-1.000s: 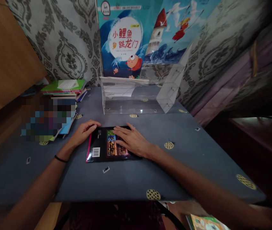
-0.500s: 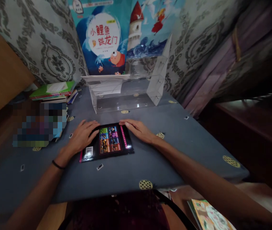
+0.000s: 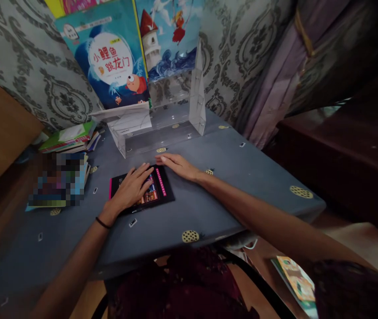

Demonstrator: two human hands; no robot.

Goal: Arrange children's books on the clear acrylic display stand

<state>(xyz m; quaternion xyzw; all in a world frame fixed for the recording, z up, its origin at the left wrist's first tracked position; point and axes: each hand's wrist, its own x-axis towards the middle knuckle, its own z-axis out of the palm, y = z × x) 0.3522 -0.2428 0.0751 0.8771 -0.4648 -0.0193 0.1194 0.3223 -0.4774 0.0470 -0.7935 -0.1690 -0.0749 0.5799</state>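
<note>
A thin black book (image 3: 167,198) with a pink strip and small coloured pictures lies flat on the cloth-covered table (image 3: 222,204). My left hand (image 3: 132,186) rests open across its cover, fingers spread, hiding much of the pictures. At the book's far right corner lies my right hand (image 3: 175,166), open with fingers stretched to the left; its fingertips are at the far edge. Behind the book stands a clear acrylic book stand (image 3: 197,104), holding a blue picture book with a fish (image 3: 115,66) and another with a tower (image 3: 172,40).
On the left, a stack of books (image 3: 65,137) with a green one on top sits behind a second pile (image 3: 79,177), partly blurred out. Below the table's right front edge lies another book (image 3: 295,277). A purple curtain (image 3: 275,97) hangs at the right.
My left hand has slid from the book's left side onto the middle of its cover. My right hand stays by the far right corner. The view has turned to the right.
</note>
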